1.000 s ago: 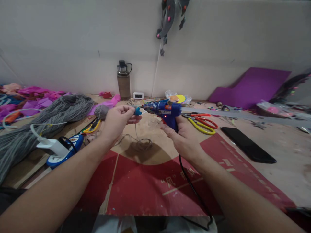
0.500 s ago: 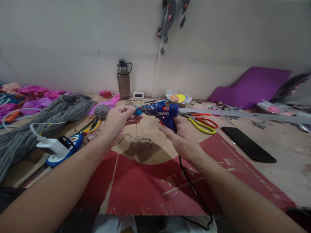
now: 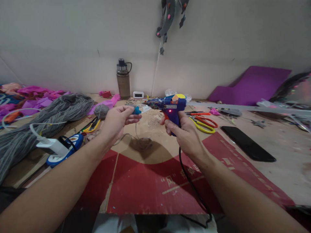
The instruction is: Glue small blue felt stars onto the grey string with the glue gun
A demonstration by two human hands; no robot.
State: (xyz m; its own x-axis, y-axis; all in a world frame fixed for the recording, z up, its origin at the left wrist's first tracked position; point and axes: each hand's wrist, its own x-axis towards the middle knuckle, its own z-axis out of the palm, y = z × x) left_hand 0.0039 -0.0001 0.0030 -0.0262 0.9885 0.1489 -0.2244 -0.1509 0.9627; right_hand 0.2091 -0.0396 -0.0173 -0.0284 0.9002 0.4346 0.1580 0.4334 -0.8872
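Note:
My left hand [image 3: 116, 121] is raised over the table, its fingers pinched on a small blue piece [image 3: 137, 111] with a thin string [image 3: 136, 134] hanging from it down to a loose coil on the cardboard. My right hand [image 3: 184, 132] grips the handle of a blue hot glue gun [image 3: 170, 105] whose red light is on. The gun's nozzle points left, a short gap away from the blue piece. Its black cord [image 3: 188, 181] runs down toward me.
A red and brown cardboard sheet [image 3: 155, 184] covers the table in front. Grey yarn [image 3: 36, 126], a white charger [image 3: 52, 145] and pink scraps lie left. Yellow and orange scissors [image 3: 202, 124], a black phone [image 3: 247, 144] and a purple sheet [image 3: 250, 87] lie right. A bottle [image 3: 123, 81] stands at the wall.
My right hand has lifted the glue gun up and to the right, drawing its nozzle away from the blue piece. My left hand has stayed nearly still.

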